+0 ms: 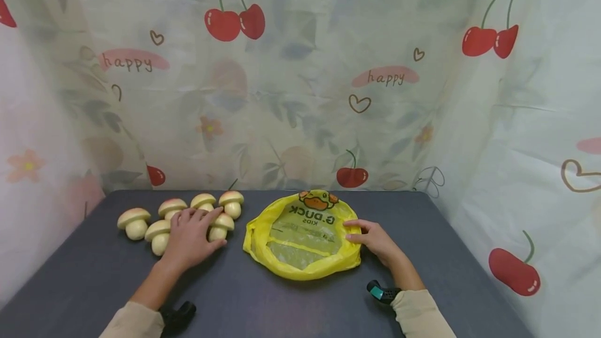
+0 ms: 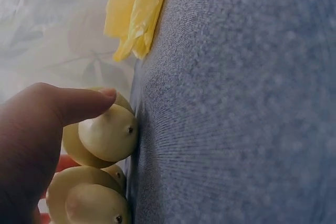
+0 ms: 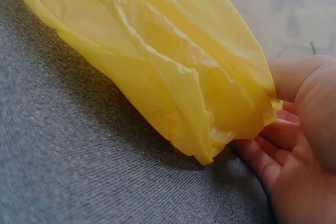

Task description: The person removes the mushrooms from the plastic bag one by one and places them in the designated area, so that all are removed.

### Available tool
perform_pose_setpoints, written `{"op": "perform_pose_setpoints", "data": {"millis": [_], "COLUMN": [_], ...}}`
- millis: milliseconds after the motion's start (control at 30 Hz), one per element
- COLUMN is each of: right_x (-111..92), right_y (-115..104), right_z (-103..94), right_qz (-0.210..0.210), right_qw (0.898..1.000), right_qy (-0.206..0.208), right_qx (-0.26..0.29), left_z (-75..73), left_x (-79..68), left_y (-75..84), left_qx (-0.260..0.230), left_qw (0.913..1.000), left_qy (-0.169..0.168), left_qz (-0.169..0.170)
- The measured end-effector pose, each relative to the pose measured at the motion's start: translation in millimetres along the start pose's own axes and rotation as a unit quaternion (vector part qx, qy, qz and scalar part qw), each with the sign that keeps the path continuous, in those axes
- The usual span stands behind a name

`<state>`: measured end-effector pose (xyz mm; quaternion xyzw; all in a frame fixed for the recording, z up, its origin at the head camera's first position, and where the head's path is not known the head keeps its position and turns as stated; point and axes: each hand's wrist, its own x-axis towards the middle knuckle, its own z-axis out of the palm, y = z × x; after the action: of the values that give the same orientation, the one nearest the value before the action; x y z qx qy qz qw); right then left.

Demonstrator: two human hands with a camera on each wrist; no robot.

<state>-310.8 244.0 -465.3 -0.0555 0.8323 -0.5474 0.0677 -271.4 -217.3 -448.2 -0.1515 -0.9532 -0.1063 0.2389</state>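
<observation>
Several cream toy mushrooms point(image 1: 134, 225) with rounded caps and fat stems stand grouped on the left of the table. My left hand point(image 1: 190, 239) reaches over them, its thumb and fingers around the rightmost front mushroom point(image 1: 218, 231), which still rests on the table. In the left wrist view the thumb lies along that mushroom point(image 2: 113, 135); some fingertips are hidden behind it. A yellow plastic bag point(image 1: 305, 273) with a duck print lies with its rim spread into a ring. At its right side my right hand point(image 1: 377, 244) pinches the rim between thumb and fingers.
The dark grey table point(image 1: 291, 309) carries the mushrooms and the bag. A printed curtain point(image 1: 300, 113) with cherries and leaves closes off the back and sides. Each wrist wears a black strap device point(image 1: 382, 292).
</observation>
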Motion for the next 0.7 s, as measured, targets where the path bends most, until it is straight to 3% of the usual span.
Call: {"op": "perform_pose_setpoints", "data": {"millis": [267, 533, 700], "right_x": [-2, -14, -18], "right_y": [-4, -10, -10], "right_z": [-7.1, -32.7, -47.8], "right_qz": [-0.003, -0.010, -0.010], "right_qw": [1.000, 0.998, 1.000], "right_qy": [-0.018, -0.059, -0.020], "right_qx": [0.014, 0.012, 0.001], "left_z": [-6.8, -23.3, -35.5], "left_x": [-2.2, -4.3, -11.6], "left_y": [-2.1, -14.8, -32.2], "left_qx": [-0.037, -0.112, -0.128], "left_qw": [0.9977, 0.9877, 0.9836], "left_qy": [0.057, 0.106, 0.118], "left_qz": [0.011, 0.024, 0.044]}}
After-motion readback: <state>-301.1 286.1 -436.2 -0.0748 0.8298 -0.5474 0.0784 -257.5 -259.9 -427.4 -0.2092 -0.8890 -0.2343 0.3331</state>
